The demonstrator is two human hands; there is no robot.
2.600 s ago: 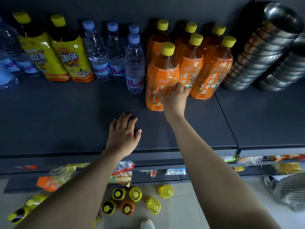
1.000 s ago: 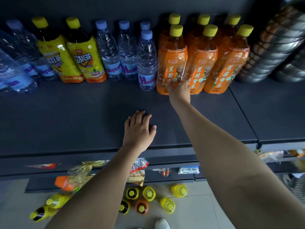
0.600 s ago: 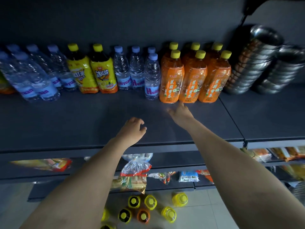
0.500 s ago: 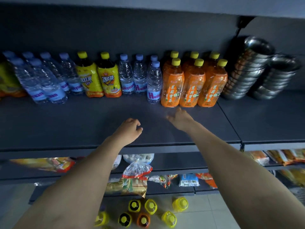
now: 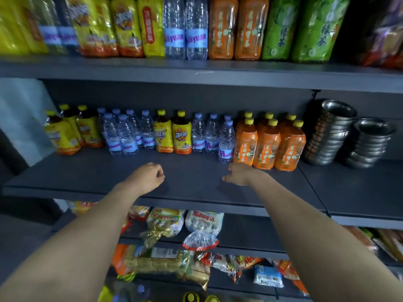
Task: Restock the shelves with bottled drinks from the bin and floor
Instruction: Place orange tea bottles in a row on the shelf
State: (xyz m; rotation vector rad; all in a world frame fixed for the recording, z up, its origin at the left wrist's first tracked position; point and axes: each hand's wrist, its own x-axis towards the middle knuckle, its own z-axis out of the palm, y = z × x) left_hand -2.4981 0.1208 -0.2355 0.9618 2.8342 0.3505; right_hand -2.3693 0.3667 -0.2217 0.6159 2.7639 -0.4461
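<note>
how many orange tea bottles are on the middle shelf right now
6 orange tea bottles toward the right of the middle shelf: three in a front row, three directly behind, mostly just caps showing. More could be hidden behind them.

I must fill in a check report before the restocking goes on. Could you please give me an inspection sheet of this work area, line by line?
Surface: dark grey middle shelf; bottles stand in rows along its back.
Job's things: orange tea bottles upright in two rows at the right; water bottles and yellow tea bottles to their left; floor bottles at the bottom edge, only yellow caps showing.
Clutter: two stacks of steel bowls to the right of the orange tea bottles.
Hands: left hand and right hand over the shelf front, loosely curled, holding nothing.
Cables: nothing seen.
Surroundings: upper shelf with more bottles; snack bags on the lower shelves.
</note>
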